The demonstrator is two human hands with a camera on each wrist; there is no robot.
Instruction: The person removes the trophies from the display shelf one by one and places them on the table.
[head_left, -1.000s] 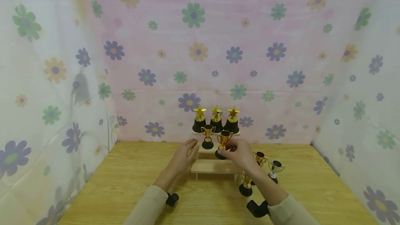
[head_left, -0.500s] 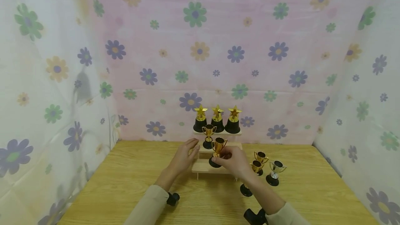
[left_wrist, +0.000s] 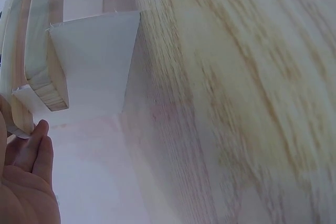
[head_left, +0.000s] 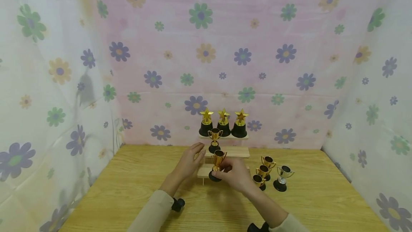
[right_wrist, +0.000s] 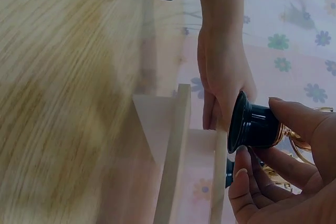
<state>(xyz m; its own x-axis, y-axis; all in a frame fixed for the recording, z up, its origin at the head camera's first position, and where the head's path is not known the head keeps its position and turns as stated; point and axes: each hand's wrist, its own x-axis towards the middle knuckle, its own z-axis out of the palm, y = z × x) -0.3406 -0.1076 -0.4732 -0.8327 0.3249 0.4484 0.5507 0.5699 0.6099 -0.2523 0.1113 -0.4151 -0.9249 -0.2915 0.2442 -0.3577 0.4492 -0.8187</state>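
Observation:
My right hand (head_left: 237,175) pinches a small gold trophy cup (head_left: 219,158) low down, by its black base (right_wrist: 260,125) and stem. The cup is upright and overlaps the left part of the lowest step in the head view; the right wrist view shows its base above that step (right_wrist: 177,145). At the left end of the wooden three-step stand (head_left: 237,152), my left hand (head_left: 187,162) grips the middle step's end (left_wrist: 21,116), fingers below it. Another gold cup (head_left: 214,137) stands on the left of the middle step. Three gold star trophies (head_left: 224,129) line the top step.
Right of the stand, several gold cups (head_left: 263,172) stand close together on the wooden table (head_left: 145,189), with a silver cup (head_left: 281,180) beside them. Black devices (head_left: 178,205) sit at both wrists. Flowered cloth (head_left: 206,81) encloses the back and sides.
The right hand has brought the gold cup left and down, from in front of the middle step to over the lowest step. The left hand has stayed at the stand's end.

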